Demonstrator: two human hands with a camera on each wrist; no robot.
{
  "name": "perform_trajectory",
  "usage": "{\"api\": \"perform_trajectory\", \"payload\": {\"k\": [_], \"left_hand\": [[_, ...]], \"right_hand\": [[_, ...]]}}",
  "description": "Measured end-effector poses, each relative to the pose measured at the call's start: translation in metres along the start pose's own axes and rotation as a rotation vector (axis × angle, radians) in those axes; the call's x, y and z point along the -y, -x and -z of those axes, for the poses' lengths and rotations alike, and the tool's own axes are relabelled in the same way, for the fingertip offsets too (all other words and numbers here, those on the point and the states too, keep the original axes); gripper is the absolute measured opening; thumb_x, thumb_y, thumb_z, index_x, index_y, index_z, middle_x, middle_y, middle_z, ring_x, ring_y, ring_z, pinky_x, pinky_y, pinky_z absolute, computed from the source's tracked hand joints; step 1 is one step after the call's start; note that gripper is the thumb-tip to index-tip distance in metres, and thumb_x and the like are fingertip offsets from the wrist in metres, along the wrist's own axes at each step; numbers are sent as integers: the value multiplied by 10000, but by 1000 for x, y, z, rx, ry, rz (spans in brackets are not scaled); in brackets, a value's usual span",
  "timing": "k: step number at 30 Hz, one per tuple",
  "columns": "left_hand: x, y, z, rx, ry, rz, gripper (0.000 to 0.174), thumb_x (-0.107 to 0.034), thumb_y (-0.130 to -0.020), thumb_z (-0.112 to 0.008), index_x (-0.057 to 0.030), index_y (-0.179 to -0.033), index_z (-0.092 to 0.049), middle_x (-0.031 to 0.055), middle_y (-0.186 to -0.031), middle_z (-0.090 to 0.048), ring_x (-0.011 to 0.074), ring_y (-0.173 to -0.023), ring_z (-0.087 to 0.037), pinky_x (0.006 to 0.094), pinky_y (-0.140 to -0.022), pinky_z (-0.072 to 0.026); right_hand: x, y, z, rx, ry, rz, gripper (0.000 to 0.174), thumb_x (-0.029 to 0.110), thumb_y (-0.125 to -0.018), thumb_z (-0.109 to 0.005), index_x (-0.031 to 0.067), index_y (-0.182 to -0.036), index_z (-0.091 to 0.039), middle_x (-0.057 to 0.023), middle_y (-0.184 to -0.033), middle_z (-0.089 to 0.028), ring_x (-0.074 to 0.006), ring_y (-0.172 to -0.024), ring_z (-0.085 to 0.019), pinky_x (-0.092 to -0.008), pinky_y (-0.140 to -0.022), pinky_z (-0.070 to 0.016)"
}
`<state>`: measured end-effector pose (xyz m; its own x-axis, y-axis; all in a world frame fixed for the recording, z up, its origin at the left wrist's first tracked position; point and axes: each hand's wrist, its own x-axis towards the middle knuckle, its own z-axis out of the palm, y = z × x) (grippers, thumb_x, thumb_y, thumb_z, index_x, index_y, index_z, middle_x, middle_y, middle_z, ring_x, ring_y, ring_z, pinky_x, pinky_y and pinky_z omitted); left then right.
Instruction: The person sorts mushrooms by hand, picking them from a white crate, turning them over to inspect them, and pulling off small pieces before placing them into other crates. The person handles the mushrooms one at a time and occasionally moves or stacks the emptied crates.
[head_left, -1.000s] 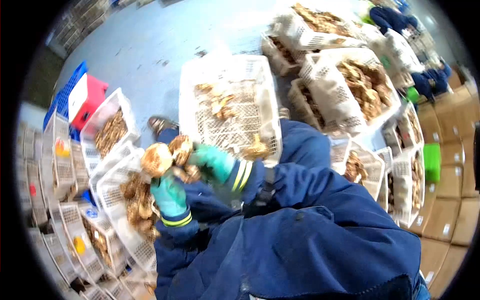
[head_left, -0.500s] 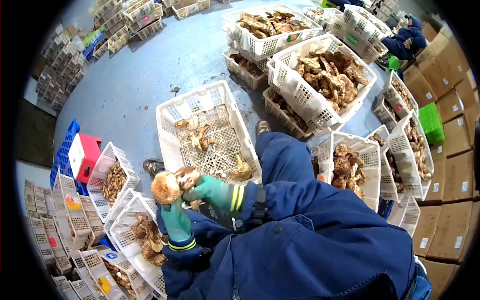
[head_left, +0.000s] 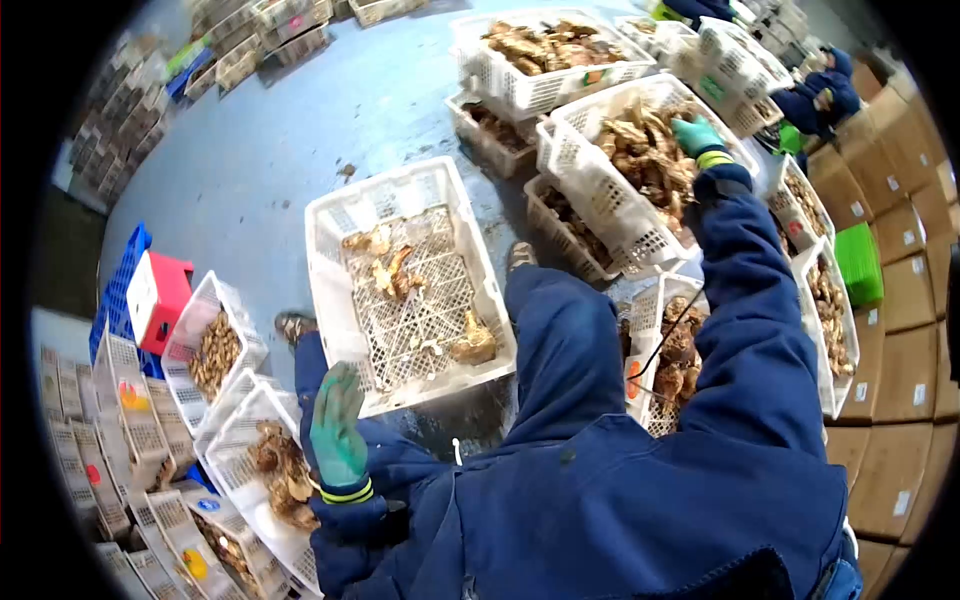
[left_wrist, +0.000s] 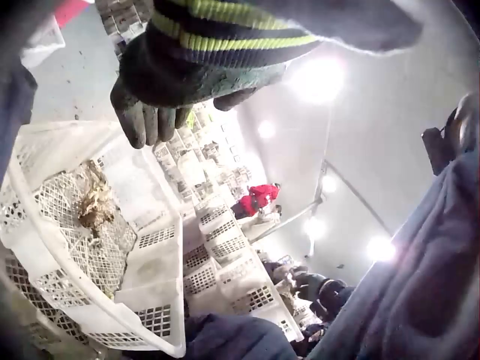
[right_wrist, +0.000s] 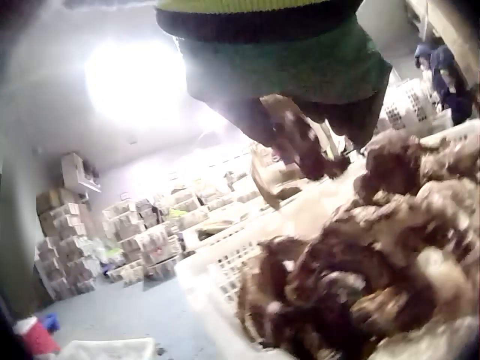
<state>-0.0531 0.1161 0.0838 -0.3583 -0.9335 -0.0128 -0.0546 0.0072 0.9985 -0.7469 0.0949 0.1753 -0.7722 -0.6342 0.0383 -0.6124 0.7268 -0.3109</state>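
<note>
My left hand [head_left: 338, 430], in a green glove, is held up beside the near left corner of a white crate [head_left: 330, 290]. Its fingers are straight in the left wrist view, the hand [left_wrist: 199, 82] holding nothing. A few mushroom pieces [head_left: 474, 342] lie on that crate's mesh bottom. My right hand [head_left: 698, 138] is stretched out over a stacked crate heaped with brown mushrooms [head_left: 645, 150]. Seen from the right wrist, the hand [right_wrist: 292, 97] grips a mushroom [right_wrist: 300, 146] above the heap [right_wrist: 352, 277]; part of it is hidden by the fingers.
More mushroom crates stand at the left [head_left: 215, 455] and right [head_left: 640, 385]. A red and white box [head_left: 165, 300] is at the far left, cardboard boxes [head_left: 900, 370] at the far right. Another person [head_left: 820, 95] is at the upper right. Blue floor [head_left: 270, 170] lies beyond.
The mushrooms that were between my hands are no longer there. My right hand has moved far up and right to the heaped crate; my left hand has let go and straightened its fingers.
</note>
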Motion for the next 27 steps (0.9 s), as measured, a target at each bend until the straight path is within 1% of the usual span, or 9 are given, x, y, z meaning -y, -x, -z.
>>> {"api": "perform_trajectory", "payload": {"k": [4,6,8,10,14,15,17,21,27], "left_hand": [[13,-3,-3,-10,188,50,715,-500,-946,-442,84,-1346,-340,205,-1356,-453,293,-1253,-473,374,-1044,-399],[16,-6,-1,36,62,111,791,-571,-903,-475,61,-1361,-349,197,-1375,-432,311,-1264,-452,409,-1072,-347],[34,-6,1,15,164,6,648,-471,-963,-433,55,-1339,-383,166,-1319,-498,264,-1233,-492,378,-1048,-380],[42,-7,2,-78,314,140,485,-312,-998,-434,71,-1295,-413,176,-1314,-502,267,-1198,-526,352,-1010,-426],[34,-10,5,-128,292,139,415,-260,-993,-453,61,-1254,-475,166,-1256,-553,243,-1178,-541,348,-999,-435],[44,-10,15,-31,87,51,774,-588,-915,-395,78,-1310,-385,187,-1322,-491,301,-1206,-520,391,-993,-447],[45,-12,18,-68,129,133,780,-581,-917,-388,88,-1317,-364,207,-1329,-479,317,-1214,-511,402,-999,-444],[52,-19,26,-86,172,242,579,-410,-996,-350,77,-1304,-409,202,-1292,-511,305,-1210,-514,392,-1011,-434],[72,-31,29,-143,386,453,461,-295,-1023,-347,57,-1311,-425,167,-1278,-529,259,-1192,-532,372,-1023,-416]], "right_hand": [[-3,10,-44,-363,-260,471,350,317,-858,-556,106,-1126,-633,-155,-956,-677,-292,-801,-638,-364,-720,-490],[57,63,-68,-23,-826,415,277,206,-890,-569,122,-1142,-643,-37,-888,-673,-126,-623,-572,-249,-580,-456],[125,117,-87,151,-823,456,263,155,-899,-578,132,-1150,-652,27,-853,-645,-29,-549,-467,-179,-511,-385],[171,142,-138,548,-769,245,318,209,-890,-582,126,-1194,-625,-3,-852,-655,-74,-574,-521,-216,-540,-435],[267,190,-236,711,-167,653,503,236,-849,-552,144,-1338,-480,-155,-1080,-636,-309,-975,-620,-400,-871,-480],[278,191,-265,690,-84,725,528,212,-840,-553,151,-1355,-451,-160,-1183,-580,-331,-1079,-561,-407,-928,-446],[302,195,-308,691,163,793,612,184,-819,-572,165,-1399,-378,-139,-1371,-447,-333,-1243,-455,-399,-1008,-398],[318,185,-401,600,393,774,679,111,-787,-608,239,-1410,-369,-61,-1493,-310,-327,-1324,-367,-513,-1056,-346],[320,204,-442,600,445,728,482,219,-853,-552,185,-1327,-470,-120,-1305,-507,-347,-1166,-517,-461,-965,-415]]}}
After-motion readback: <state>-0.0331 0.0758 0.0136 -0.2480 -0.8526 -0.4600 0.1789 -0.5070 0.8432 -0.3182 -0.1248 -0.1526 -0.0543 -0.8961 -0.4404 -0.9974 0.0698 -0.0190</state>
